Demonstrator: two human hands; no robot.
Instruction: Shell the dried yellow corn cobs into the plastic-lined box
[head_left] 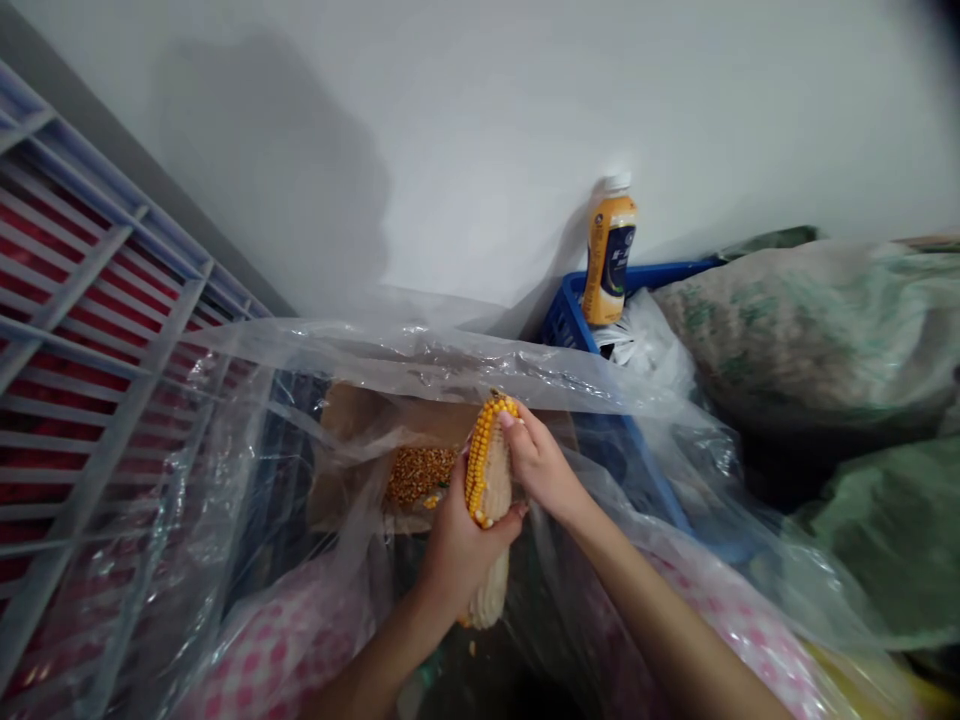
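in the head view, the left hand [463,550] is closed around the middle of a dried corn cob [489,500], held upright just below the centre, toward 6 o'clock. the right hand [541,468] grips its upper end, with the fingertips [508,420] pressed on the kernels. much of the cob shows pale and bare, while a strip of yellow kernels [476,465] runs down one side from the tip, so part is stripped and part is left. loose kernels [418,475] lie heaped at 8 o'clock on brown cardboard [352,415], beneath a clear plastic sheet [420,355]. a blue plastic crate [570,320] and a bottle with an orange label [609,250] stand at 2 o'clock, green-printed sacks [810,320] bulge at 3, a white wire rack [82,300] leans at 9, and pink-checked cloth [277,640] lies at 7.
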